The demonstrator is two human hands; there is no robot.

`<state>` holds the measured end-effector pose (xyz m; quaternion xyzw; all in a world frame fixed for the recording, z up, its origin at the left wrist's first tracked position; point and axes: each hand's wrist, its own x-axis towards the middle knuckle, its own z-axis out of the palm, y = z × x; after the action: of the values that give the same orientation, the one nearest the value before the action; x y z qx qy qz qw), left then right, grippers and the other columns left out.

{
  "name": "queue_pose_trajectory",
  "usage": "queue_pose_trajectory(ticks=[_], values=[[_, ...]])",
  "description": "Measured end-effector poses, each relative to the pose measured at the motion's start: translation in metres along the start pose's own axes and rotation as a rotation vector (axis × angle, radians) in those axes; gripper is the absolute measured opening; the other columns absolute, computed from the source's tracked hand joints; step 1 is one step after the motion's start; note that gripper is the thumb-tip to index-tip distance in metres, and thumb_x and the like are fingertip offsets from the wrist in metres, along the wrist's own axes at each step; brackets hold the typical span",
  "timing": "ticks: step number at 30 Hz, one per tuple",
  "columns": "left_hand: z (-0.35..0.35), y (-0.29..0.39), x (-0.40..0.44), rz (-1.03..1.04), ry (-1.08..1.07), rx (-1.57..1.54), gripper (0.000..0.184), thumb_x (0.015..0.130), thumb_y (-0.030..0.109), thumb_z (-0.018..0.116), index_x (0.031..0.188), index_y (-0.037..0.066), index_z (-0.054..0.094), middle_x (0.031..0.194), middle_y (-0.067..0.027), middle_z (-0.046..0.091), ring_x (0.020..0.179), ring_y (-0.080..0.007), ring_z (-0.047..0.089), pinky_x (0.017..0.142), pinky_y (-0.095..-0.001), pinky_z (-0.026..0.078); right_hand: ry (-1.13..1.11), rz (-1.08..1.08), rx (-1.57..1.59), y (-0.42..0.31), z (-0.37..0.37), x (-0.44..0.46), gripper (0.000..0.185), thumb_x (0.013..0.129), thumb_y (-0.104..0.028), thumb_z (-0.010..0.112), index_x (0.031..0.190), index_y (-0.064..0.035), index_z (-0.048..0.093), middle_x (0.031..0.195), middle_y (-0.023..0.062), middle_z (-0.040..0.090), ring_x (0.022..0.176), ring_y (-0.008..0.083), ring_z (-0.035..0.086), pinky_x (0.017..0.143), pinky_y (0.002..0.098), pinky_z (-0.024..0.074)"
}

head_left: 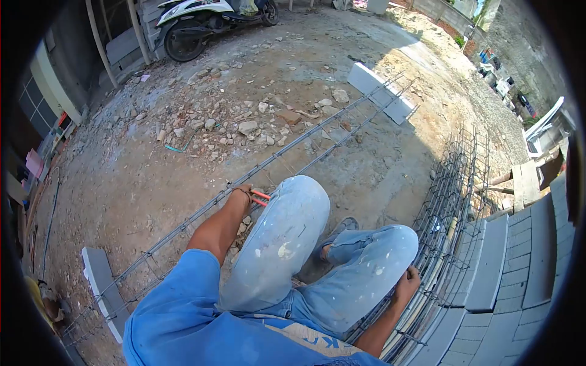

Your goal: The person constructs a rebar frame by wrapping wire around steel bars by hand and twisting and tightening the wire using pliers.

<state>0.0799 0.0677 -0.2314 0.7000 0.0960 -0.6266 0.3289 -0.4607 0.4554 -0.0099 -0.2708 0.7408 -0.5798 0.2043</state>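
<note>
A long rebar cage runs diagonally across the ground, its ends lying over a grey block at the upper right and another block at the lower left. Beside my left knee, my left hand is closed at the cage, round a tool with red-orange handles. My right hand rests by my right knee, near a stack of rebar cages; its fingers are bent and partly in shade, and what lies between them cannot be made out.
Stones and rubble are scattered beyond the cage. A motorbike stands at the top left. Grey blocks are stacked on the right, close to the piled cages. Wooden boards lie behind them.
</note>
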Motion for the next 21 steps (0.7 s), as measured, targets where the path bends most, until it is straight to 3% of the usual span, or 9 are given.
queue_pose_trajectory(ticks=[3, 6, 8, 11, 13, 15, 16, 18, 21], values=[[0.017, 0.006, -0.023, -0.123, -0.092, -0.181, 0.025, 0.094, 0.029, 0.063, 0.086, 0.005, 0.06, 0.075, -0.009, 0.065, 0.058, -0.0251, 0.061, 0.051, -0.0447, 0.048, 0.092, 0.138, 0.105, 0.005, -0.023, -0.007, 0.015, 0.093, -0.004, 0.063, 0.106, 0.0046, 0.066, 0.08, 0.0089, 0.069, 0.067, 0.012, 0.064, 0.059, 0.0245, 0.0518], [0.026, -0.004, -0.126, 0.516, 0.06, -0.372, 0.02, 0.102, 0.02, 0.055, 0.103, 0.001, 0.055, 0.082, -0.0115, 0.06, 0.064, -0.0236, 0.06, 0.052, -0.0418, 0.052, 0.173, 0.112, 0.15, 0.01, -0.031, 0.016, 0.016, 0.095, -0.007, 0.063, 0.107, 0.0033, 0.066, 0.081, 0.01, 0.07, 0.064, 0.0123, 0.064, 0.058, 0.0243, 0.0535], [0.042, 0.017, -0.219, 0.803, -0.151, -0.558, 0.019, 0.103, 0.017, 0.054, 0.108, -0.001, 0.051, 0.088, -0.0124, 0.061, 0.076, -0.026, 0.064, 0.067, -0.0407, 0.057, 0.176, -0.001, 0.133, -0.048, -0.009, 0.046, 0.018, 0.096, -0.008, 0.063, 0.109, 0.0034, 0.067, 0.083, 0.0096, 0.07, 0.07, 0.0118, 0.064, 0.063, 0.0257, 0.0539], [0.101, 0.052, -0.349, 1.114, -0.612, -0.282, 0.024, 0.106, 0.022, 0.048, 0.105, -0.001, 0.052, 0.092, -0.0106, 0.063, 0.086, -0.0255, 0.065, 0.088, -0.0459, 0.056, -0.045, -0.241, 0.135, -0.144, 0.064, 0.108, 0.028, 0.094, -0.014, 0.069, 0.114, 0.0049, 0.066, 0.091, 0.011, 0.07, 0.084, 0.016, 0.066, 0.078, 0.0284, 0.0542], [0.171, 0.048, -0.406, 1.028, -0.971, -0.129, 0.027, 0.104, 0.027, 0.052, 0.105, 0.0, 0.053, 0.101, -0.0093, 0.061, 0.095, -0.0223, 0.065, 0.099, -0.0458, 0.052, -0.368, -0.343, 0.16, -0.193, 0.129, 0.16, 0.039, 0.092, -0.02, 0.072, 0.119, 0.0061, 0.064, 0.099, 0.0129, 0.069, 0.094, 0.0199, 0.066, 0.086, 0.0327, 0.0534], [0.252, 0.013, -0.41, 0.786, -1.083, -0.081, 0.028, 0.104, 0.029, 0.052, 0.106, 0.001, 0.053, 0.101, -0.0082, 0.06, 0.094, -0.0176, 0.063, 0.104, -0.0443, 0.048, -0.81, -0.321, 0.278, -0.218, 0.197, 0.224, 0.061, 0.084, -0.025, 0.08, 0.131, 0.0052, 0.055, 0.112, 0.0158, 0.066, 0.102, 0.024, 0.065, 0.091, 0.0355, 0.0517], [0.29, -0.014, -0.405, 0.629, -1.121, -0.08, 0.027, 0.104, 0.028, 0.051, 0.104, 0.001, 0.054, 0.101, -0.0081, 0.06, 0.093, -0.0167, 0.061, 0.105, -0.0444, 0.047, -0.804, -0.288, 0.28, -0.219, 0.226, 0.251, 0.061, 0.084, -0.025, 0.08, 0.131, 0.0052, 0.055, 0.112, 0.0158, 0.066, 0.102, 0.024, 0.065, 0.091, 0.0355, 0.0517], [0.347, -0.063, -0.357, 0.43, -0.985, -0.078, 0.025, 0.105, 0.028, 0.05, 0.108, 0.002, 0.052, 0.102, -0.0103, 0.058, 0.091, -0.0195, 0.062, 0.086, -0.0417, 0.056, -1.317, -0.18, 0.0, -0.212, 0.279, 0.295, 0.082, 0.076, -0.028, 0.087, 0.141, 0.0006, 0.045, 0.122, 0.017, 0.061, 0.109, 0.0263, 0.063, 0.093, 0.036, 0.05], [0.37, -0.059, -0.332, 0.183, -0.867, -0.138, 0.023, 0.105, 0.028, 0.05, 0.112, 0.005, 0.052, 0.1, -0.0102, 0.058, 0.082, -0.0189, 0.062, 0.067, -0.0357, 0.058, -1.502, -0.076, -0.334, -0.182, 0.338, 0.328, 0.091, 0.072, -0.027, 0.089, 0.144, -0.0028, 0.04, 0.12, 0.016, 0.06, 0.109, 0.0271, 0.063, 0.093, 0.0371, 0.0502]])
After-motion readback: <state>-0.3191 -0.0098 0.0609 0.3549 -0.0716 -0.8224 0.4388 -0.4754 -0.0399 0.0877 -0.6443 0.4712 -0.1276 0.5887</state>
